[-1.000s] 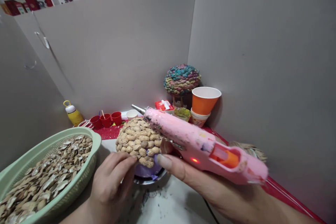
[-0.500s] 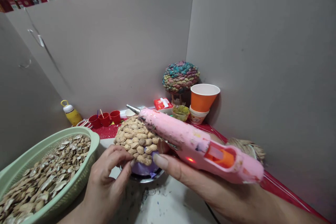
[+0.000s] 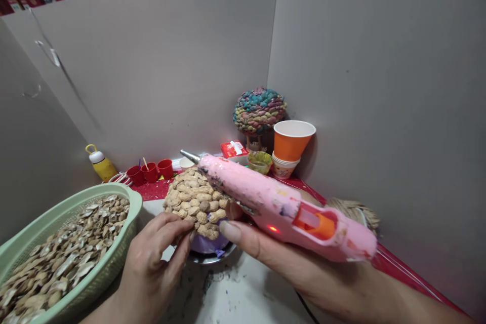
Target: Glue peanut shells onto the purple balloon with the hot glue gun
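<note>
A dome covered in peanut shells (image 3: 197, 202) sits over a purple base (image 3: 205, 244) on a round metal dish (image 3: 212, 259). At the dome's lower left edge, my left hand (image 3: 155, 253) has thumb and fingertips pinched together against the shells; what lies between them is hidden. My right hand (image 3: 288, 258) is wrapped round a pink glue gun (image 3: 250, 187), its metal nozzle pointing up and left above the dome. A small red light glows on the gun's side. The right fingers are mostly hidden behind it, near the dome's right side.
A green basket (image 3: 134, 212) of peanut shells stands at left. Behind are red cups (image 3: 151, 173), a yellow bottle (image 3: 102, 164), a multicoloured shell-covered tree (image 3: 260, 111), a smeared bowl (image 3: 259, 163) and stacked orange paper cups (image 3: 291, 144). A twine roll (image 3: 353, 211) lies at right.
The whole view shifts slightly, so things sit a little further left. Both hands, the glue gun and the dome keep nearly the same positions relative to each other.
</note>
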A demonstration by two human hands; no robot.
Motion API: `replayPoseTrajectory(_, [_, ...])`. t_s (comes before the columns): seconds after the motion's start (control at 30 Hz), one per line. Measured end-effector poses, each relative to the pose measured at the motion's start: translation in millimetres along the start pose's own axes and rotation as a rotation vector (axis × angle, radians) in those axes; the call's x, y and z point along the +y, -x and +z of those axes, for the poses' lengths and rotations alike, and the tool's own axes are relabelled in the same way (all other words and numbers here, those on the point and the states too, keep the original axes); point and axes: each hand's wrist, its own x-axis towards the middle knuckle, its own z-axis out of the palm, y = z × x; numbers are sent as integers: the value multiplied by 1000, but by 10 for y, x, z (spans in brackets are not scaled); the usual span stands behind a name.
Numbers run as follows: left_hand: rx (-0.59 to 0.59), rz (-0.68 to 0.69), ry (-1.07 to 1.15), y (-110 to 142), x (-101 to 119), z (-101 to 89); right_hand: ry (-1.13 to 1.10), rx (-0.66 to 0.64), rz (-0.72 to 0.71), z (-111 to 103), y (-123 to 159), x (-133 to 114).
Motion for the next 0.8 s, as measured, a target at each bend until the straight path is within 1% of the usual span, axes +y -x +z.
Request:
replayPoseTrajectory(0.1, [34, -55, 49, -2, 0, -11, 7, 2, -13, -6, -11, -16])
replayPoseTrajectory(0.17, [36, -152, 131, -9, 11, -48, 5, 8, -15, -6, -21, -17])
replayPoseTrajectory(0.27, [22, -406, 352, -22, 58, -141, -26, -10, -11, 11, -31, -10])
replayPoseTrajectory(0.4, [-62, -830, 799, -21, 172, -242, -48, -63, -16, 93, -12, 28])
replayPoseTrajectory(0.47, [-103, -988, 986, -1, 237, -258, -49, -121, -28, 156, 13, 67])
replayPoseTrajectory(0.5, [-118, -1045, 1057, 14, 266, -259, -49, -151, -28, 190, 27, 87])
replayPoseTrajectory(0.6, [-148, -1146, 1201, 66, 331, -244, -59, -214, -17, 283, 64, 134])
replayPoseTrajectory(0.8, [-164, -1172, 1438, 185, 351, -193, -109, -232, 10, 397, 73, 88])
